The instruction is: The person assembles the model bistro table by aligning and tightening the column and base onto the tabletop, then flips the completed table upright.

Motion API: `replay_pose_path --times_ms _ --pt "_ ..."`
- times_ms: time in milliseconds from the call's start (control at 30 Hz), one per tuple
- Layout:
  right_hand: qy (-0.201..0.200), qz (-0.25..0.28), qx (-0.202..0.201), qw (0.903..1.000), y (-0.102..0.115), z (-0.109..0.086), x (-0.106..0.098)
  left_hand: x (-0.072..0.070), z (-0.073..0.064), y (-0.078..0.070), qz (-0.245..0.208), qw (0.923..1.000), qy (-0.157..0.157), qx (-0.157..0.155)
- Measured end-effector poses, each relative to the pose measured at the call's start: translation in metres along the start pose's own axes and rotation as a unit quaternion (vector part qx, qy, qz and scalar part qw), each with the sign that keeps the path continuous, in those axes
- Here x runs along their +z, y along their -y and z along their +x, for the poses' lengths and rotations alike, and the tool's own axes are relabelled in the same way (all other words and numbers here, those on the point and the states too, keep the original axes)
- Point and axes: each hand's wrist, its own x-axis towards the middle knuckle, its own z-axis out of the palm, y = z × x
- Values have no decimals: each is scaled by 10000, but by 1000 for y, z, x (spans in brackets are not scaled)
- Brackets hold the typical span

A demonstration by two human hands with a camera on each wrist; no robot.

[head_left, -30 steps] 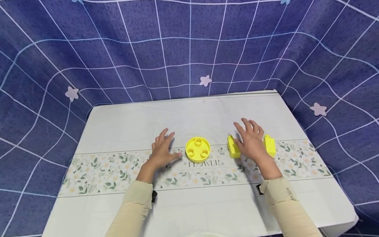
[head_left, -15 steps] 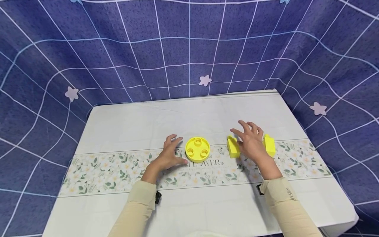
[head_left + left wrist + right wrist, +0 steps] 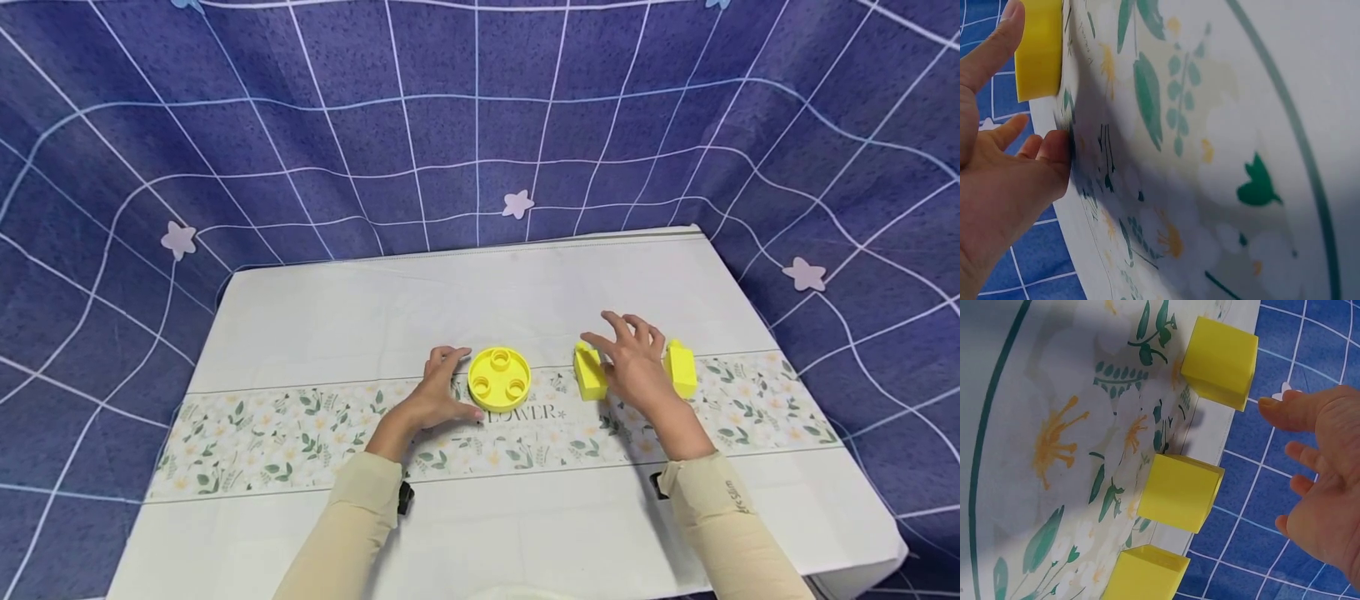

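Note:
A round yellow piece (image 3: pixel 498 392) with a raised rim and three ring-shaped sockets lies flat on the printed cloth. My left hand (image 3: pixel 433 400) is at its left side, thumb and fingers spread apart around that edge; whether they touch it is unclear. Part of the same piece (image 3: pixel 1039 59) shows beside my thumb in the left wrist view. To the right, my right hand (image 3: pixel 639 367) hovers with loosely bent fingers over yellow blocks, holding nothing. The head view shows a left block (image 3: pixel 591 375) and a right block (image 3: pixel 681 371); the right wrist view reveals a middle block (image 3: pixel 1182 492) too.
A white cloth with a floral band (image 3: pixel 247 437) covers the table (image 3: pixel 360 312). Behind and on both sides hangs a blue curtain (image 3: pixel 337 133) with a white grid and stars. The table's front right corner lies near my right sleeve (image 3: pixel 735 517).
My left hand has moved right, up to the round yellow piece, with its fingers coming around the left edge. The right hand has dipped slightly. The yellow pieces have stayed put.

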Motion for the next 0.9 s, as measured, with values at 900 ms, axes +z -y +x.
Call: replay_pose_path --times_ms 900 --pt "331 -265 82 9991 -6 -8 7 22 19 -1 97 9974 -163 694"
